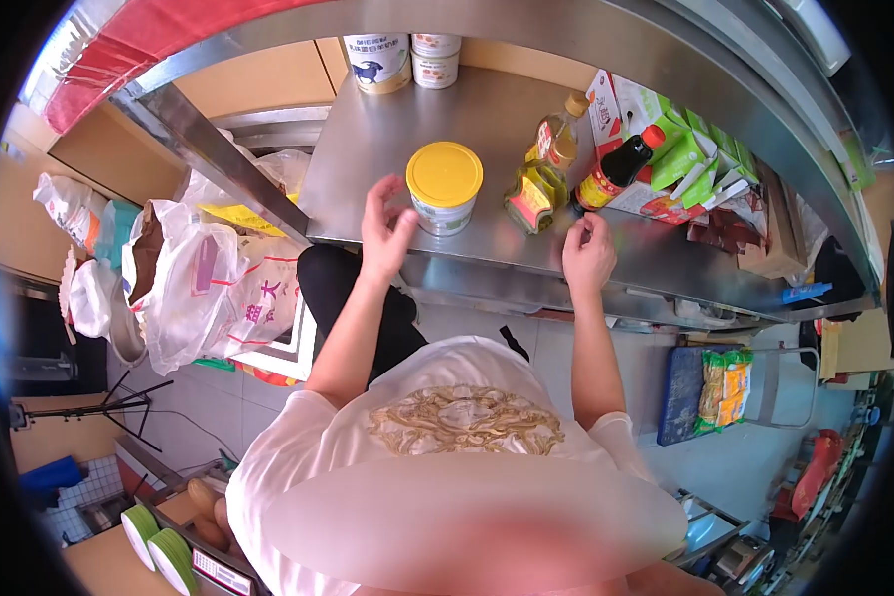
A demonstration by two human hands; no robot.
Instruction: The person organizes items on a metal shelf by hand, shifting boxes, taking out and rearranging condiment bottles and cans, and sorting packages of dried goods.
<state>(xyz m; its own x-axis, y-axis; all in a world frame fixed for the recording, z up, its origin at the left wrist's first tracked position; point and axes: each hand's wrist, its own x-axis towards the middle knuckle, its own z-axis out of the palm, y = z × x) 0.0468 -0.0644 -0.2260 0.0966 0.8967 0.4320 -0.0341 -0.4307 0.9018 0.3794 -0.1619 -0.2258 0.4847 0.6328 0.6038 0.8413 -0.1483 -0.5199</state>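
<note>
A white can with a yellow lid [444, 175] stands upright on the steel counter. Just left of it is my left hand [387, 233], thumb and fingers apart around nothing, close to the can's side. My right hand [589, 255] is at the counter's front edge, its fingers curled in, with no object visible in them. Closest to that hand is a dark sauce bottle with a red cap [621, 167]. Left of this bottle are a squat bottle of yellow-green liquid [536, 199] and a clear oil bottle with a tan cap [558, 131].
At the counter's back are a large white tin [378, 65] and two stacked small tubs [435, 60]. Green packets [700, 149] fill a red-and-white box on the right. Plastic bags [194, 283] hang left of the counter. A steel post [219, 164] rises at its left corner.
</note>
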